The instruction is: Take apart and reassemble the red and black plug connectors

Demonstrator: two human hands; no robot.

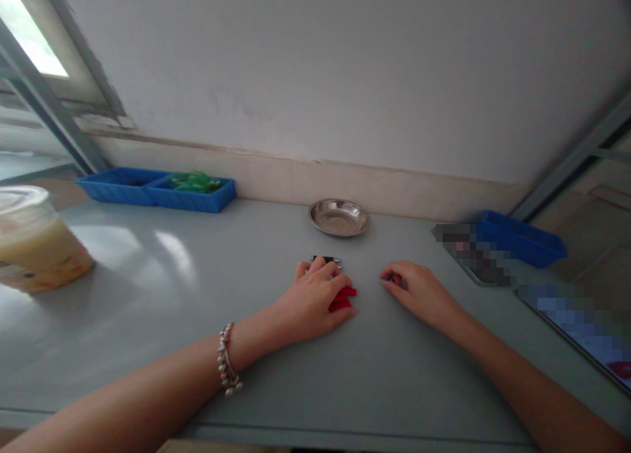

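My left hand (pixel 315 302) rests on the grey table, its fingers bent over several red pieces (pixel 341 299) that show between thumb and fingers. Just beyond its fingertips lies a black and silver item (pixel 326 260), partly covered by the fingers. To the right, my right hand (pixel 414 288) is closed in a pinch around a small dark and red object (pixel 394 279), too small to make out fully. A round metal dish (pixel 339 217) sits beyond both hands, near the wall.
A blue two-part tray (pixel 192 200) holding green pieces stands at the back left. At the far left is a plastic cup (pixel 39 242). Another blue tray (pixel 522 239), a blurred flat device (pixel 473 256) and a tablet-like device (pixel 576 328) lie on the right.
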